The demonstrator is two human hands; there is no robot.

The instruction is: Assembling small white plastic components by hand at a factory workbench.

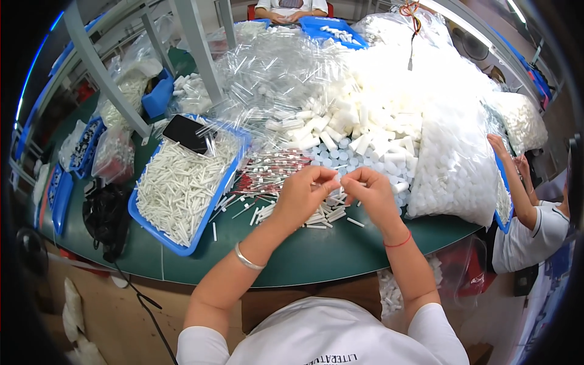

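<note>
My left hand (306, 193) and my right hand (372, 193) meet over the near part of the green table, thumbs and forefingers pinched close together. Between the fingertips is something small and whitish, too small to name; both hands are closed on it. Just beyond and left of them lies a pile of thin red-and-white sticks (271, 168). Short white rods (328, 214) are scattered under and beside my hands. Past the fingertips spread translucent round caps (331, 157), with white cylindrical pieces (371, 137) heaped behind them.
A blue tray (193, 242) of white rods, with a black phone (186, 133) on it, stands left. Clear tubes (267, 67) pile up at the back. A bulging plastic bag (453, 170) of white caps sits right. Co-workers sit at the far side and right. Grey posts (198, 52) rise left.
</note>
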